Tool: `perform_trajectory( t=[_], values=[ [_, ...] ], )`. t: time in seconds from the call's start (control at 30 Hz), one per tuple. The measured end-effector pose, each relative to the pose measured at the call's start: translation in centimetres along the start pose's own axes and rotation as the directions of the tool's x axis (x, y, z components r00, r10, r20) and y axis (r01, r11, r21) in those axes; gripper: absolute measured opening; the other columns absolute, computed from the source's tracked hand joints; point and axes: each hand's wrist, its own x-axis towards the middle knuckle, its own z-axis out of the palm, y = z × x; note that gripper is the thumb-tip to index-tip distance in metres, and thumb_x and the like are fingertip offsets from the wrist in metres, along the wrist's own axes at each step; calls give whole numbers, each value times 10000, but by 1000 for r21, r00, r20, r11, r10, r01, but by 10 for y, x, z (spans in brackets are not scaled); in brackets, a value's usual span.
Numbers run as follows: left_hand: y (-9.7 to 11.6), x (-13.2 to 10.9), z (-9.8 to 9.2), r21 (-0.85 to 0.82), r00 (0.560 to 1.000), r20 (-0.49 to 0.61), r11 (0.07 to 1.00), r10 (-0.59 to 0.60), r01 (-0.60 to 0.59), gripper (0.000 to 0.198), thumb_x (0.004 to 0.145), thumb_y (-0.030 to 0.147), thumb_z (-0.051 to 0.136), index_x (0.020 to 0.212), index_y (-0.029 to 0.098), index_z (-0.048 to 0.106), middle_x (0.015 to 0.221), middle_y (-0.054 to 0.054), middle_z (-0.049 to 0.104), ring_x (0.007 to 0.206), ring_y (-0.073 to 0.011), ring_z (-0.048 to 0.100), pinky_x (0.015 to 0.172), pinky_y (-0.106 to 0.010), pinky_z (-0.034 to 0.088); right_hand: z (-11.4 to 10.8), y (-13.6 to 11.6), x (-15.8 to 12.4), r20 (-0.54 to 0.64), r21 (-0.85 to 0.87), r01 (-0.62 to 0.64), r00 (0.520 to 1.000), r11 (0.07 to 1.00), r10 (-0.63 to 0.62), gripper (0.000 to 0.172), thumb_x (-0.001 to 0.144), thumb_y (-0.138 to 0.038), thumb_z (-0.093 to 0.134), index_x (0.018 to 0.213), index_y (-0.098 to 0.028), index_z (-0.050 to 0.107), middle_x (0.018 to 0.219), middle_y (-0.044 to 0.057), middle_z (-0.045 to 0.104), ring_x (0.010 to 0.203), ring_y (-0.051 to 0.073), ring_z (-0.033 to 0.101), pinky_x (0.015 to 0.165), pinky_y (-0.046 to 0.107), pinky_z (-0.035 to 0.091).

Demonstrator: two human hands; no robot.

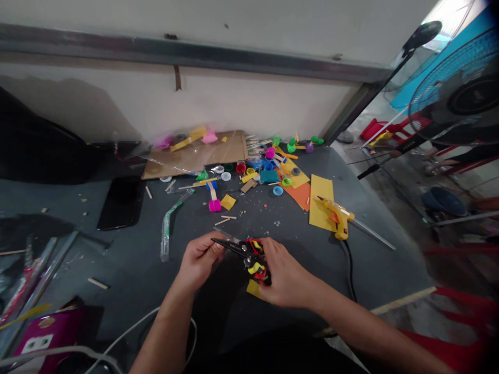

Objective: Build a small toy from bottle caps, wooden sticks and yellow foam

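Note:
My right hand (290, 275) is wrapped round the black, red and yellow handles of a pair of scissors (246, 251). The blades point left and stand apart, with their tips by my left hand (200, 259). The fingers of that hand are pinched together at the blades; whatever is between them is too small or hidden to make out. Just under my right hand lies a yellow paper piece (255, 289). Two short wooden sticks (225, 220) lie on the table beyond the blades, near a small yellow square (228, 202) and a stick piece with a pink cap (214, 205).
A yellow hot glue gun (340, 218) rests on a yellow sheet (322, 189) at right, its black cord trailing forward. Bottle caps (240, 167), cardboard (195, 156) and sticks crowd the back. A phone (121, 202) and plastic-wrapped straw (167, 228) lie left; a purple box (54, 337) stands nearer.

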Motion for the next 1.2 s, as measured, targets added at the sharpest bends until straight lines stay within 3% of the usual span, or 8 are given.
perform_trajectory(
  t=[0.27,0.43,0.6,0.73,0.9,1.2],
  values=[
    [-3,-1,-5,52,999,29,998,-30,28,312,745,445,646,700,137,662,591,-14,537,453,-67,375,401,-192,285,-6,2,0,67,2,28,997,1000,-28,552,638,-240,607,1147,-166,404,1071,120,505,986,256,484,868,432,386],
    [-3,2,-5,60,998,45,997,-54,51,340,755,452,632,654,128,651,527,9,470,453,-66,361,419,-193,277,-7,2,3,114,18,2,993,1000,-4,415,652,-236,557,1035,-172,411,956,85,538,839,204,531,740,338,428],
    [-1,6,-2,95,999,4,994,-54,54,355,778,457,607,653,126,639,482,27,431,442,-61,335,421,-188,248,-3,7,9,121,-78,-59,990,995,68,361,676,-245,520,1007,-170,398,882,72,567,719,196,559,635,307,403],
    [5,12,5,68,997,-74,997,-36,41,333,791,450,594,664,142,606,456,54,376,423,-57,309,410,-183,226,4,12,18,55,24,-99,994,995,97,407,661,-207,531,1036,-184,376,882,53,577,751,200,571,652,299,405],
    [7,16,6,60,980,-198,998,0,12,227,805,380,599,781,156,624,572,29,500,456,-61,390,422,-180,289,13,9,24,-34,244,-166,983,955,180,354,673,-156,509,996,-210,377,894,30,575,787,181,568,686,296,425],
    [10,18,5,207,949,-294,977,118,-58,186,768,336,634,724,156,652,580,17,581,551,-101,517,546,-206,425,33,-7,27,-131,126,-87,986,988,104,399,632,-216,539,988,-194,361,931,55,515,838,193,523,749,337,441]
  ],
)
